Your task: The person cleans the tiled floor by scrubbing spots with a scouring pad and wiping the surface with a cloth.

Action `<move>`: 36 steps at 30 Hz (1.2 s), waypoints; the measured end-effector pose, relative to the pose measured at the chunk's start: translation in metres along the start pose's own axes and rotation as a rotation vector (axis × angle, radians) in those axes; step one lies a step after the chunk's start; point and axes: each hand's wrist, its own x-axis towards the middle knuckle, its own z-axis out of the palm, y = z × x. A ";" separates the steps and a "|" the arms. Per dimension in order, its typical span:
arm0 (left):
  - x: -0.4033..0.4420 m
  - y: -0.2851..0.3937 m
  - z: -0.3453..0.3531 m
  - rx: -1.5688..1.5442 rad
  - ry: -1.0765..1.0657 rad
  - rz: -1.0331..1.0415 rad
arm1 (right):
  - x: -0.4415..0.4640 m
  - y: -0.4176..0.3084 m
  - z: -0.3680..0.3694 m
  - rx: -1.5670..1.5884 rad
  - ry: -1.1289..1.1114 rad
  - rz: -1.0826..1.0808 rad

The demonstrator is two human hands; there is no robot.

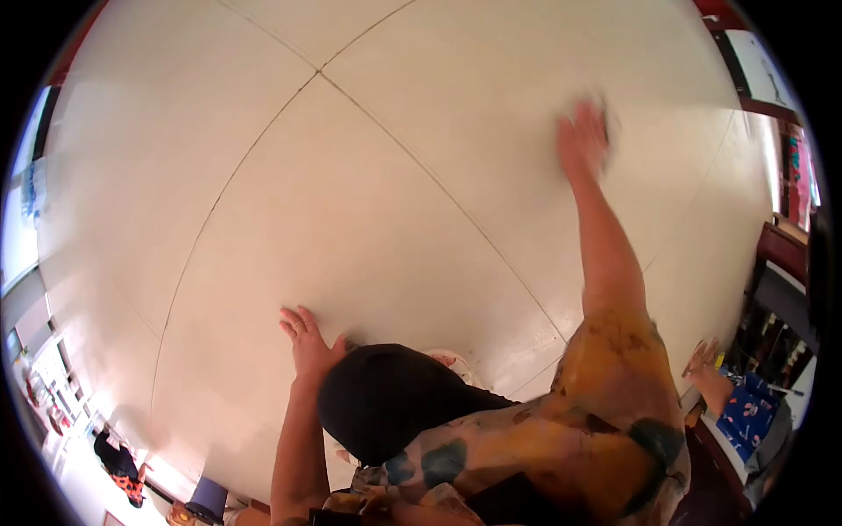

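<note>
My left hand (311, 344) rests on the pale tiled floor (368, 219) close to my knee, with its fingers spread and a ring on one of them. It holds nothing. Stretched far out ahead, my right hand (582, 142) lies low over the floor and is smeared by motion. A thin dark and greyish edge shows along its right side; I cannot make out what it is, or whether the fingers are closed on it. My black-covered knee (386, 403) is bent between my arms, below a patterned yellow-brown sleeve (605, 359).
At the right edge sits a person's bare foot (700, 361) with blue patterned cloth (745, 412) beside it. A black and orange figure or garment (123, 469) is at the lower left, near a dark purple bucket-like object (207, 500). Dark joint lines cross the floor.
</note>
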 end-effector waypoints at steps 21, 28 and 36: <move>-0.009 -0.015 0.013 -0.058 0.211 0.085 | -0.004 -0.212 -0.039 0.347 -0.072 0.103; -0.015 -0.038 0.011 -0.089 0.185 0.084 | -0.041 -0.499 -0.115 0.961 0.090 -0.538; -0.013 -0.048 0.013 -0.168 0.180 0.156 | -0.137 -0.374 -0.141 1.210 -0.284 -1.153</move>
